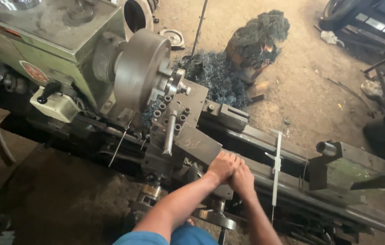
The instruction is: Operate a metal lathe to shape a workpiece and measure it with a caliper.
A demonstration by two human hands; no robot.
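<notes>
Round grey steel chuck (140,70) left on green metal lathe (52,41); grey bolted tool post (172,119) just right of it; both hands (231,172) on carriage (197,145); long steel vernier caliper (276,168) across bed, right; green tailstock (355,170) far right; swarf heap (222,79) on floor behind.

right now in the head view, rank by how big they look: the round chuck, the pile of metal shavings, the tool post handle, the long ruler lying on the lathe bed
1. Pile of metal shavings and round chuck: look alike, and the pile lies farther off, so unranked.
2. Long ruler: long but thin.
3. Tool post handle: smallest.
</notes>
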